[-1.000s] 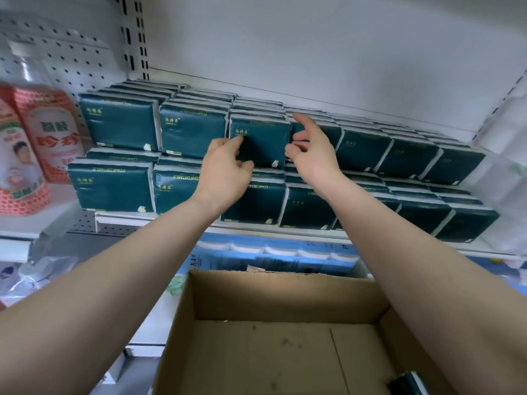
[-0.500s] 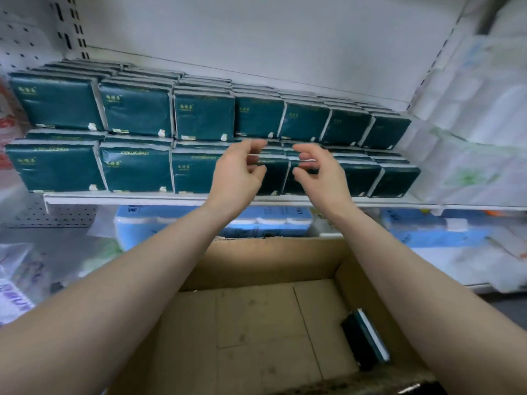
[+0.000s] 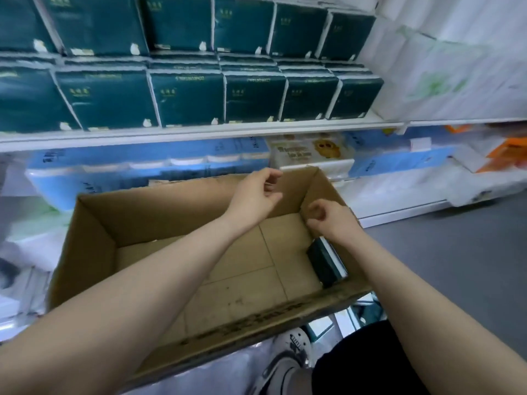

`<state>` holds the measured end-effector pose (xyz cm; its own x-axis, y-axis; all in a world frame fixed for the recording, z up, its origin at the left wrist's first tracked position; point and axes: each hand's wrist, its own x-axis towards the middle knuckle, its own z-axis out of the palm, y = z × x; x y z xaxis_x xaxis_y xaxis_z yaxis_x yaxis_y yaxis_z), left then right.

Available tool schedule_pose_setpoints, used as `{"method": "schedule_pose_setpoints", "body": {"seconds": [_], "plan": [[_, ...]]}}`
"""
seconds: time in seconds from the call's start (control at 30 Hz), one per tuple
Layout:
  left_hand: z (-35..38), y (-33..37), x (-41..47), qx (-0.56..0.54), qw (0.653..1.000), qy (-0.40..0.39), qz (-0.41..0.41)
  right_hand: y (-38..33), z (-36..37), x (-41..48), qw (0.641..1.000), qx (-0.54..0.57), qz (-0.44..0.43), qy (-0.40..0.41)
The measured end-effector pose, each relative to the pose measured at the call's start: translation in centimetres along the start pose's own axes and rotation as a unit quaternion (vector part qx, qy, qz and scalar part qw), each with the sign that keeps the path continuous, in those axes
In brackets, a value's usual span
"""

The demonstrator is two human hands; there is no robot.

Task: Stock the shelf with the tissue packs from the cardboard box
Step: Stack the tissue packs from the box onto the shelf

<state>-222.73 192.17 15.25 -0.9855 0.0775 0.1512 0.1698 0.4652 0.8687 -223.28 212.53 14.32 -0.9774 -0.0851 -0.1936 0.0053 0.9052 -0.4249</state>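
Note:
Several dark green tissue packs (image 3: 188,98) stand in two stacked rows on the white shelf (image 3: 256,129). Below it sits an open cardboard box (image 3: 94,223). One dark green tissue pack (image 3: 325,263) lies against the box's right wall. My left hand (image 3: 256,195) hovers over the box's far side, fingers loosely curled, holding nothing. My right hand (image 3: 330,220) hangs over the right wall just above that pack, fingers loosely curled and holding nothing.
Blue-wrapped paper rolls (image 3: 142,172) and a white printed pack (image 3: 310,152) fill the lower shelf behind the box. White wrapped packs (image 3: 445,67) stand at the right. Grey floor (image 3: 456,266) lies to the right; a white shoe (image 3: 288,352) is under the box's near edge.
Both hands have come down from the shelf's front row to above the box. The view has tilted down, and the right hand has neared the lone pack.

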Motion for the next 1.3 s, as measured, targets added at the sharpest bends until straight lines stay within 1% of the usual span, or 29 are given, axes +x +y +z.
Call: {"method": "schedule_pose_setpoints", "body": {"seconds": [0.1,0.23,0.33,0.5,0.6,0.67,0.77,0.83,0.9,0.97,1.03,1.1,1.2,1.3], "plan": [[2.5,-1.3,-0.1,0.015,0.999,-0.037,-0.025,2.1,1.4,0.0,0.993,-0.071,0.043,-0.079],[5.5,-3.1,-0.4,0.036,0.995,-0.077,-0.053,3.5,3.3,0.0,0.979,-0.142,0.046,-0.135],[7.2,-4.5,-0.6,0.047,0.992,-0.097,-0.070,3.9,4.3,0.2,0.972,-0.178,0.031,-0.147],[9.3,-6.6,-0.9,0.030,0.983,-0.132,-0.122,4.2,5.2,1.0,0.969,-0.212,0.038,-0.122],[9.9,-7.5,-1.1,0.041,0.974,-0.161,-0.151,4.2,5.7,1.2,0.964,-0.222,0.045,-0.139],[10.0,-8.1,-1.2,0.049,0.968,-0.184,-0.165,4.2,5.6,1.6,0.969,-0.188,0.060,-0.148],[9.8,-8.4,-1.4,0.066,0.958,-0.218,-0.172,3.8,5.1,2.3,0.980,-0.065,0.081,-0.170],[9.4,-8.3,-1.5,0.066,0.957,-0.229,-0.165,3.0,4.7,2.5,0.978,0.025,0.078,-0.191],[8.7,-8.3,-1.5,0.063,0.960,-0.226,-0.150,2.3,4.4,2.5,0.972,0.092,0.058,-0.209],[7.8,-8.2,-1.4,0.036,0.967,-0.201,-0.155,1.7,4.1,2.5,0.967,0.133,0.040,-0.215],[6.7,-7.9,-1.4,-0.006,0.967,-0.175,-0.183,1.2,3.7,2.5,0.966,0.159,0.030,-0.203],[5.4,-7.5,-1.4,-0.015,0.968,-0.151,-0.200,0.8,3.2,2.6,0.966,0.184,0.028,-0.179],[3.5,-7.0,-1.7,-0.022,0.974,-0.092,-0.205,0.1,2.4,2.6,0.965,0.218,0.038,-0.138],[1.1,-6.3,-2.2,-0.043,0.977,-0.045,-0.206,-0.9,1.7,2.0,0.959,0.249,0.044,-0.131]]}}
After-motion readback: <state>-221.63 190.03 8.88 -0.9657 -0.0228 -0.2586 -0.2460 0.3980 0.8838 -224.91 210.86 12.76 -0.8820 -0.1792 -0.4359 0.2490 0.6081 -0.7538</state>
